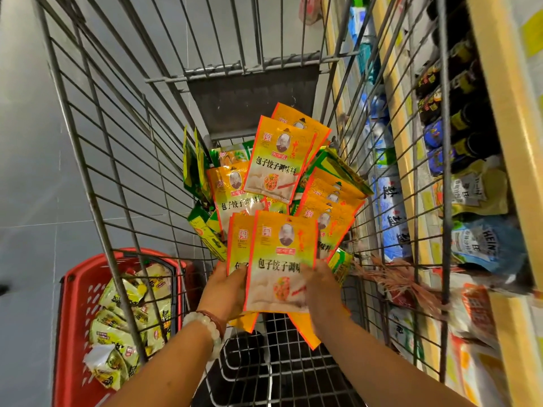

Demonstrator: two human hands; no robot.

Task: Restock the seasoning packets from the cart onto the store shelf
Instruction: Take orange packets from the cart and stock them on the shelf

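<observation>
- A small stack of orange-yellow seasoning packets (280, 259) sits low in the frame, held upright over the near end of the cart (123, 160), faces toward the viewer.
- Left hand (226, 292) grips the stack's lower left edge, thumb on the front, fingers hidden behind; a pale bead bracelet (205, 324) circles that wrist.
- Right hand (318, 289) holds the lower right edge, its fingers lying over the front packet. Both hands are closed on the stack, neither spread wide.
- More corners stick out below the hands at 6 o'clock, so the stack is several packets deep; exact count can't be told.
- From 12 to 2 o'clock of the held stack, loose packets (279, 163) of the same kind lie fanned in the cart bed, mixed with green packets (195, 168) at 10 to 11 o'clock.
- Store shelf (499, 148) runs along the cart's 3 o'clock side, already stocked with dark bottles (458, 92) and blue-white bags (393, 218). No slot holding these orange packets is visible from here.
- Red basket (76, 312) stands on the floor at 8 o'clock, outside the cart wall, holding yellowish packets of another sort.
- Judgement: task reads as early to middle. One batch is gathered in hand but not yet carried to the shelf; a good many packets remain in the cart, so several more trips look likely.
</observation>
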